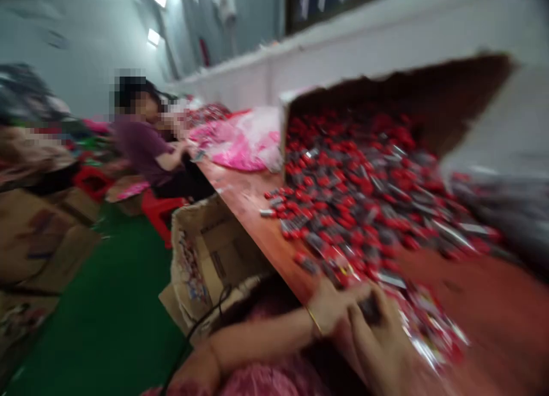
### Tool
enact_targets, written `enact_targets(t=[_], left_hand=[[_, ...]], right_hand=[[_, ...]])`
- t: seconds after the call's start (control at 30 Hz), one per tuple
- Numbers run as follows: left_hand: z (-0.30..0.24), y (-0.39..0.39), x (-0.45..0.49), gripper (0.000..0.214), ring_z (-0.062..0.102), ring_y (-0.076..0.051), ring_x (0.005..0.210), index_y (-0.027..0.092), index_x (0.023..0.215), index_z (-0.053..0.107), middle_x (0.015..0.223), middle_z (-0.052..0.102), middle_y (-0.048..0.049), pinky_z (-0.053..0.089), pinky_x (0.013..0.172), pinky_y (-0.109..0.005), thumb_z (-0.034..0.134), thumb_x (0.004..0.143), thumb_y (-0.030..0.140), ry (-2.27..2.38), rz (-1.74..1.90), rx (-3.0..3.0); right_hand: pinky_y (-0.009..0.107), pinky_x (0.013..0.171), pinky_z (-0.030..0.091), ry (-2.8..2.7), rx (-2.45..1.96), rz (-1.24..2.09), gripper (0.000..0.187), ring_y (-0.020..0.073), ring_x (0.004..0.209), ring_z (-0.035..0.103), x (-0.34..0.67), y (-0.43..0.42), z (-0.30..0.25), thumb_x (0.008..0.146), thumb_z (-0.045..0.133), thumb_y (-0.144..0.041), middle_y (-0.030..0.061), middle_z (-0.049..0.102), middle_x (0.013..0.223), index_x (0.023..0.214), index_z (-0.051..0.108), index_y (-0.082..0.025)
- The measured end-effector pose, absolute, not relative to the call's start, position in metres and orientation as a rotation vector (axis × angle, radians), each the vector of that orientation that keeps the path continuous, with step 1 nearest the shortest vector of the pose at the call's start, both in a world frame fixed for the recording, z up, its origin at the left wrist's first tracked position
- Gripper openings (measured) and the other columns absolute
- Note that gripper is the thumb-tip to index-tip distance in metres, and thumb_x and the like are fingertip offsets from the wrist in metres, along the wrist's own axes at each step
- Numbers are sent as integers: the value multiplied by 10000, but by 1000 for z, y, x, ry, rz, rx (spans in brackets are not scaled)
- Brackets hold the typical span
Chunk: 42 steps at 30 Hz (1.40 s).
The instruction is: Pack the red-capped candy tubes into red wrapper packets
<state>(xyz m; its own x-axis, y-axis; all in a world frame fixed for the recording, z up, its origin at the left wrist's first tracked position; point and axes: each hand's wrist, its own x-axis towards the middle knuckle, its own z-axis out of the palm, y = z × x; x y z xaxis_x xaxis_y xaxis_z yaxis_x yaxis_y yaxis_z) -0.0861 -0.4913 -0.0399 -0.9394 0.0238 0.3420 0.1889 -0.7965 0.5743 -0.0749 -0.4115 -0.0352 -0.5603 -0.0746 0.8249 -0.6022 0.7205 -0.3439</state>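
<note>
My right hand is closed, with a small dark piece between thumb and fingers; blur hides its exact kind. My left hand, a thin gold bracelet at its wrist, reaches across to the right hand, and its fingertips come up close to the dark piece. Its fingers are smeared, so their grip is unclear. Just beyond both hands spreads a heap of small red-and-dark pieces, spilling out of a cardboard box lying open. Shiny clear-and-red printed wrappers lie on the table beside my right hand.
The reddish table runs along a white wall. An open carton with small packets stands below its edge at left. Further along, a person in a purple top sits by a pink-filled plastic bag. Grey plastic lies at right.
</note>
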Motion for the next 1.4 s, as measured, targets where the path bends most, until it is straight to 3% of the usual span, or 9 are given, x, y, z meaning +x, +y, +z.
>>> enact_targets(t=[0.1, 0.2, 0.3, 0.5, 0.67, 0.83, 0.93, 1.23, 1.4], left_hand=[[-32, -500, -86, 330, 600, -169, 716, 171, 731, 687, 772, 668, -53, 476, 776, -322, 757, 557, 441, -948, -2975, -552], [-31, -504, -97, 354, 599, -133, 709, 159, 748, 695, 744, 676, -24, 467, 736, -255, 799, 505, 393, -931, -3081, -597], [-35, -505, -100, 378, 602, -130, 672, 141, 704, 683, 695, 674, -28, 463, 706, -252, 771, 535, 468, -915, -3102, -639], [-46, -507, -107, 376, 601, -123, 664, 137, 714, 686, 691, 680, -19, 465, 728, -264, 759, 557, 471, -1039, -2994, -640], [-54, -513, -115, 294, 592, -107, 667, 137, 741, 695, 718, 687, -14, 457, 699, -229, 735, 629, 406, -1186, -2849, -737], [-39, -508, -113, 351, 604, -115, 658, 131, 762, 684, 724, 689, -28, 463, 673, -233, 772, 571, 413, -1008, -3062, -625], [-34, -499, -111, 381, 607, -121, 658, 126, 748, 681, 711, 684, -36, 466, 665, -236, 781, 544, 432, -974, -3109, -585], [-51, -497, -115, 317, 541, -99, 494, 129, 723, 683, 589, 635, -11, 443, 512, -223, 698, 656, 438, -1303, -2836, -709], [-48, -505, -123, 309, 625, -143, 734, 134, 806, 695, 805, 702, -55, 481, 708, -245, 728, 639, 392, -1278, -2799, -745]], right_hand=[[406, 780, 538, -2031, 452, 1177, 421, 244, 953, 607, -58, -412, -33, 789, 557, -396, 118, 608, 1097, 1167, 529, -213], [276, 584, 526, -2051, 401, 1408, 322, 156, 710, 605, -61, -411, -34, 800, 567, -371, 67, 637, 907, 1080, 542, -212], [226, 496, 463, -2009, 344, 1420, 248, 104, 570, 536, -62, -407, -38, 805, 567, -353, 22, 616, 785, 998, 551, -198], [234, 561, 469, -2045, 375, 1251, 245, 103, 619, 548, -61, -407, -37, 796, 585, -328, 22, 621, 849, 1005, 579, -200], [228, 427, 431, -2078, 322, 1593, 278, 70, 388, 415, -67, -408, -34, 766, 598, -404, -59, 509, 533, 922, 589, -174], [278, 669, 513, -2002, 373, 1171, 239, 137, 694, 611, -67, -408, -37, 783, 588, -313, 33, 661, 844, 988, 598, -192], [284, 741, 507, -1985, 378, 982, 228, 156, 803, 621, -66, -411, -39, 785, 581, -274, 54, 666, 929, 999, 602, -198], [194, 376, 402, -1872, 199, 1815, 300, 56, 367, 447, -78, -415, -39, 673, 686, -421, -64, 553, 570, 829, 571, -193], [215, 512, 474, -1981, 302, 1834, 378, 84, 480, 558, -73, -403, -35, 649, 699, -466, -51, 615, 602, 904, 600, -204]])
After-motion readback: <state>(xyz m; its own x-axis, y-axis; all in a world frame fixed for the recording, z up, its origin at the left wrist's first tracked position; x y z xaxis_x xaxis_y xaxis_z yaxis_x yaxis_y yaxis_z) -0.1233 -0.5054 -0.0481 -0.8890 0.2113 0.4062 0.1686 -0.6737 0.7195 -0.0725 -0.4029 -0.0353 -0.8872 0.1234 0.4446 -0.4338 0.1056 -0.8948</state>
